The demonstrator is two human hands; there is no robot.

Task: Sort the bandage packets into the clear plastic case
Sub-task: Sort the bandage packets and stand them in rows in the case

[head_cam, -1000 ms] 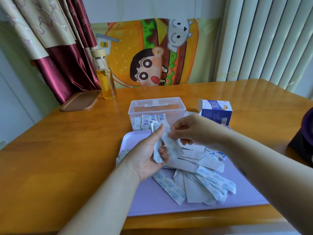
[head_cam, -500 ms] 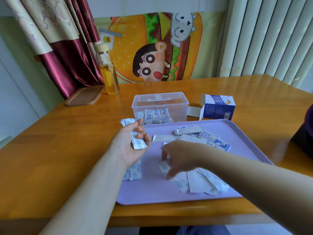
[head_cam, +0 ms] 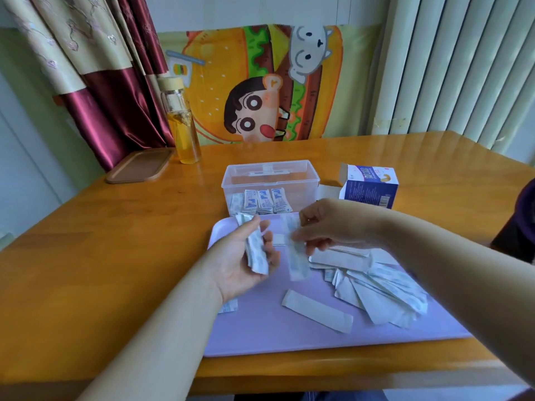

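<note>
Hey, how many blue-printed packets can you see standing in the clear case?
3, in a row behind the front wall of the clear case: left packet, middle packet, right packet. Others may be hidden behind them.

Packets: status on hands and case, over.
Left hand grips a small stack. Right hand pinches one packet over tray. Case open, few packets inside, nothing blocking it.

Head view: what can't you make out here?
All in the head view:
- stack in left hand: its grip hides the count.
- strip in right hand: blurred, print unreadable.
- box lettering: too small.
- dark shape, right edge: cut off by frame.
</note>
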